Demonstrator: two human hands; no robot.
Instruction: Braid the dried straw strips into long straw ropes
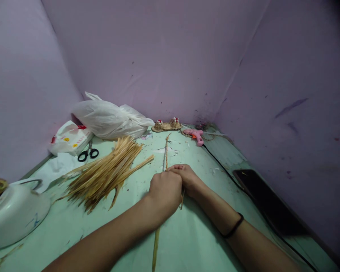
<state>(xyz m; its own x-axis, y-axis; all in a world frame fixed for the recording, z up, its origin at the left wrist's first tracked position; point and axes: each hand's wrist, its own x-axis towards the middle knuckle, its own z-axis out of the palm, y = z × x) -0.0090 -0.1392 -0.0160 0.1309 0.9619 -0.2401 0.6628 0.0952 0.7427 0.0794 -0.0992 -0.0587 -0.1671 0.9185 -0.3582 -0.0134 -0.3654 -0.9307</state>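
My left hand [166, 190] is closed around a thin twisted straw cord [166, 153], which runs away from me over the green table. Touching it, my right hand [185, 178] has its fingers pinched together on the cord just beyond the left knuckles. Loose strip ends [155, 249] hang out below my hands toward the near edge. What lies between the fingers is mostly hidden. To the left of my hands is a bundle of dry straw strips [107, 173].
Black-handled scissors [88, 153], a tissue pack [70, 138], a white bag [110, 117] and a white bowl [19, 215] are on the left. Woven slippers [166, 126] stand at the back. A corded pink glue gun [197, 135] and a dark phone-like slab [268, 202] lie right.
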